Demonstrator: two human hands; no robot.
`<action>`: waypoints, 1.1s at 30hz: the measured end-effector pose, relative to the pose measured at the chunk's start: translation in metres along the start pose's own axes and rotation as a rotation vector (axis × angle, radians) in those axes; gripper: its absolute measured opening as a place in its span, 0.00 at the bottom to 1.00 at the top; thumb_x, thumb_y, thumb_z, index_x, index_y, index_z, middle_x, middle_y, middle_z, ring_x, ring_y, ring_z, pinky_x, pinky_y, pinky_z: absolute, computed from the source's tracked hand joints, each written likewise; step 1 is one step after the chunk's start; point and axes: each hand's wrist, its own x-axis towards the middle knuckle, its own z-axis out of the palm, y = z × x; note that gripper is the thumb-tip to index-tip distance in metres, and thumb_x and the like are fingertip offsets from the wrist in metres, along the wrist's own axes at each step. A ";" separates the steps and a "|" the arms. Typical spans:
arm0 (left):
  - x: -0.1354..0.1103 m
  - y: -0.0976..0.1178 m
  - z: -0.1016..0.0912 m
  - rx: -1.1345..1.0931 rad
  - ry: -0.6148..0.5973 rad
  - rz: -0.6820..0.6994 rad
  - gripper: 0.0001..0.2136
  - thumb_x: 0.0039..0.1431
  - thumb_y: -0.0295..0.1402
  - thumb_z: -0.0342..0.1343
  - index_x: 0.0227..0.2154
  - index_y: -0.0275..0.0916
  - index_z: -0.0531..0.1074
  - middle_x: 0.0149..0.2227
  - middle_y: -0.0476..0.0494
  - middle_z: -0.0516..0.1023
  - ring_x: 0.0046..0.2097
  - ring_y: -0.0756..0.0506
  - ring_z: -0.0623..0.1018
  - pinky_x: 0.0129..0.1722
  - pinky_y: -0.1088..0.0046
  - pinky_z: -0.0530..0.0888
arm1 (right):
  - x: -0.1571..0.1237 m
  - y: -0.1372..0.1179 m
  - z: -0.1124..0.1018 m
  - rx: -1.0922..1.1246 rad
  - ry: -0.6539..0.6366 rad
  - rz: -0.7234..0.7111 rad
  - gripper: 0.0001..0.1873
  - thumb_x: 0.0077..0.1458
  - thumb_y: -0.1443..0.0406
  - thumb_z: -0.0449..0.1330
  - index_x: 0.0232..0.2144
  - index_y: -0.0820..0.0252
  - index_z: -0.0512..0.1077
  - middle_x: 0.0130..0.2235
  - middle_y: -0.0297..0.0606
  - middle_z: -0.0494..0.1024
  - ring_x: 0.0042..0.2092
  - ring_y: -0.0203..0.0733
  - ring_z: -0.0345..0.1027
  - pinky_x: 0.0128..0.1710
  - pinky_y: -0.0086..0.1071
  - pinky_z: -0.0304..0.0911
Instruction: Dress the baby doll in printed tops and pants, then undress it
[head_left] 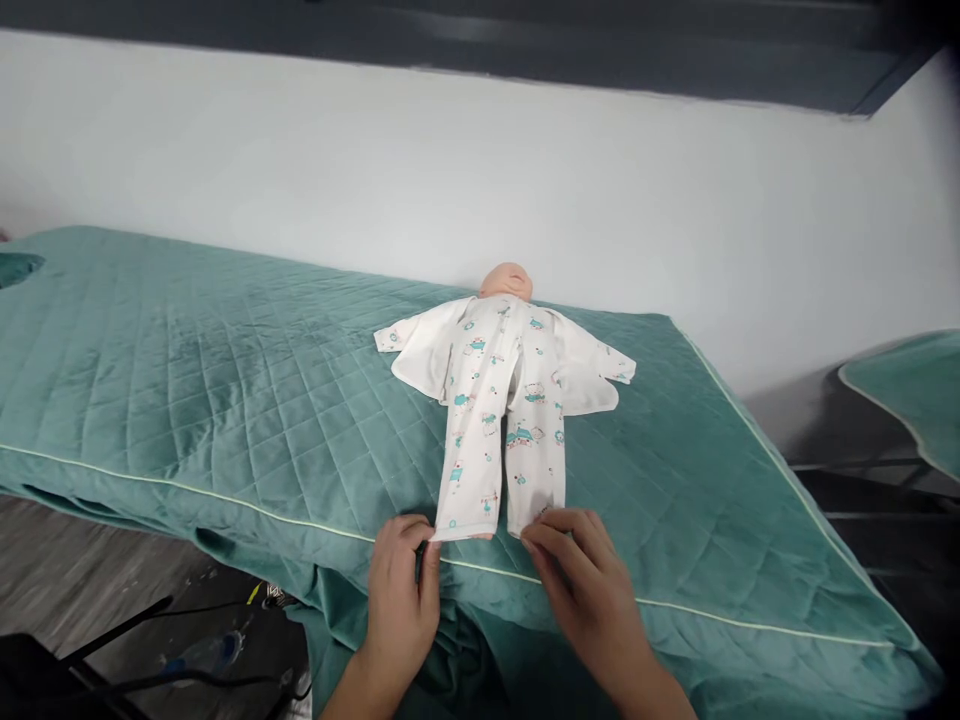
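A baby doll (507,281) lies on its back on a green quilted bed cover (225,380), head toward the wall. It wears a white printed shirt (427,350) and matching trousers (499,440). My left hand (401,595) pinches the cuff of the left trouser leg at the bed's front edge. The fingertips of my right hand (581,575) rest closed together on the cuff of the right trouser leg; what they grip beneath is hidden.
A white wall (525,180) runs behind the bed. Another green-covered surface (911,395) stands at the right across a dark gap. Below left are wooden floor, black cables and a dark stand (112,650).
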 end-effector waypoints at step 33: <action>0.194 -0.041 0.064 0.224 -0.651 0.472 0.17 0.62 0.33 0.56 0.54 0.42 0.75 0.57 0.38 0.76 0.62 0.38 0.70 0.70 0.53 0.59 | 0.097 0.148 0.015 -0.320 -0.065 0.093 0.12 0.58 0.71 0.54 0.22 0.57 0.66 0.31 0.42 0.72 0.38 0.47 0.61 0.38 0.38 0.57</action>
